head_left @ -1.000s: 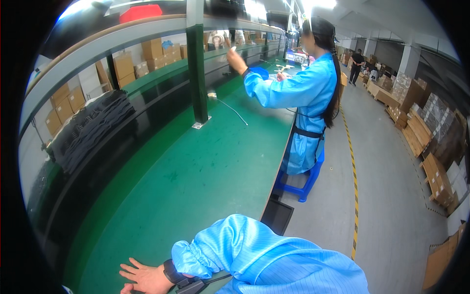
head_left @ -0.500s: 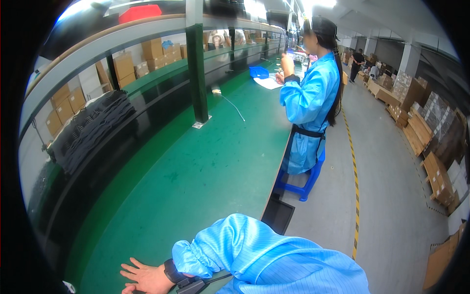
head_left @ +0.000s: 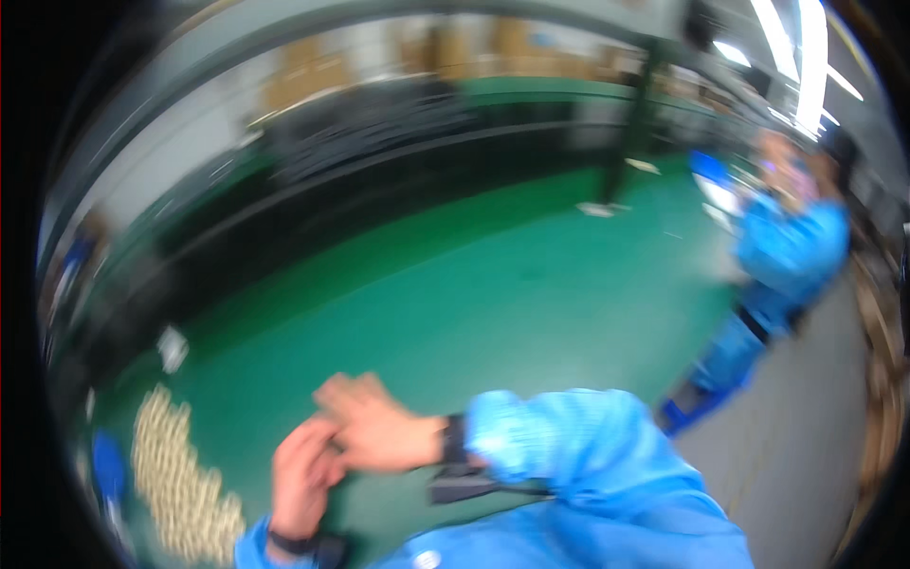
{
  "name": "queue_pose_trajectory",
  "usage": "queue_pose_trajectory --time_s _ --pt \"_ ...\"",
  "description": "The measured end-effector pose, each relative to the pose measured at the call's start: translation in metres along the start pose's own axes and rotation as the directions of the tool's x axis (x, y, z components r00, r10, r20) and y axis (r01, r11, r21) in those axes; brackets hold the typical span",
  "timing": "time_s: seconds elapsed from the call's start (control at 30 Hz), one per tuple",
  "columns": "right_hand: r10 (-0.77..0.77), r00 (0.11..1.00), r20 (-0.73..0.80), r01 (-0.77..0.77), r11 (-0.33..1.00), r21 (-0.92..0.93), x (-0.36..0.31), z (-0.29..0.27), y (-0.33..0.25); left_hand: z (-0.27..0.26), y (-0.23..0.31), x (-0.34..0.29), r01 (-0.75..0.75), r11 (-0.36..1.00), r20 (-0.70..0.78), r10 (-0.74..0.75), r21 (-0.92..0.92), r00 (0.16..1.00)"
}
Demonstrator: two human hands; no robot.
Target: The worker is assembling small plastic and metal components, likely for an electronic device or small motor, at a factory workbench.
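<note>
Both my hands meet above the green bench [head_left: 474, 322], blurred by motion. My right hand [head_left: 389, 431], banded in black at the wrist, lies across with its fingers reaching left; they look stretched out, and I see nothing in them. Close against its fingertips is my left hand [head_left: 301, 469], rising from the lower edge with bent fingers. Whether it holds some small thing between them cannot be made out. To its left, many pale cream pieces [head_left: 185, 484] lie packed in slanting rows on the bench; their kind is too smeared to tell.
A blue object [head_left: 109, 465] lies left of the pale pieces, a small white item [head_left: 172, 349] behind them. A dark block with a cable [head_left: 464, 484] is beneath my right wrist. A green post [head_left: 630, 142] stands on the bench. A co-worker in blue [head_left: 791, 237] is at the right.
The view has swung left, bringing the pale pieces and my left hand into sight. My right hand, earlier spread near the bench surface, is now against my left hand.
</note>
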State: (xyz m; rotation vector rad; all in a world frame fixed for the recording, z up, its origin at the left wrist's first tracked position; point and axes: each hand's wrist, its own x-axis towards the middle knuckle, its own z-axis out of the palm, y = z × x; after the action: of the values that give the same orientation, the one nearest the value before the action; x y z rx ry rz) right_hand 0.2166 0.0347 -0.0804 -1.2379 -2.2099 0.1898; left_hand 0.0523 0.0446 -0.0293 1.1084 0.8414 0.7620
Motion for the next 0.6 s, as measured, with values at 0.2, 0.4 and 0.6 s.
queue_pose_trajectory --time_s 0.2,0.4,0.6 --pt "0.011 0.976 0.216 0.028 0.984 -0.177 -0.011 -0.014 0.0 -0.004 -0.008 -0.002 0.089 0.993 0.092 -0.082 -0.079 0.992" --pt "0.012 0.958 0.286 0.035 0.987 -0.159 -0.009 -0.027 -0.007 -0.006 -0.018 0.001 0.086 0.99 0.121 -0.072 -0.11 0.99" --pt "-0.083 0.96 0.268 0.039 0.985 0.165 0.048 -0.049 0.006 -0.008 -0.003 -0.002 0.003 0.987 0.043 0.004 -0.158 0.999"
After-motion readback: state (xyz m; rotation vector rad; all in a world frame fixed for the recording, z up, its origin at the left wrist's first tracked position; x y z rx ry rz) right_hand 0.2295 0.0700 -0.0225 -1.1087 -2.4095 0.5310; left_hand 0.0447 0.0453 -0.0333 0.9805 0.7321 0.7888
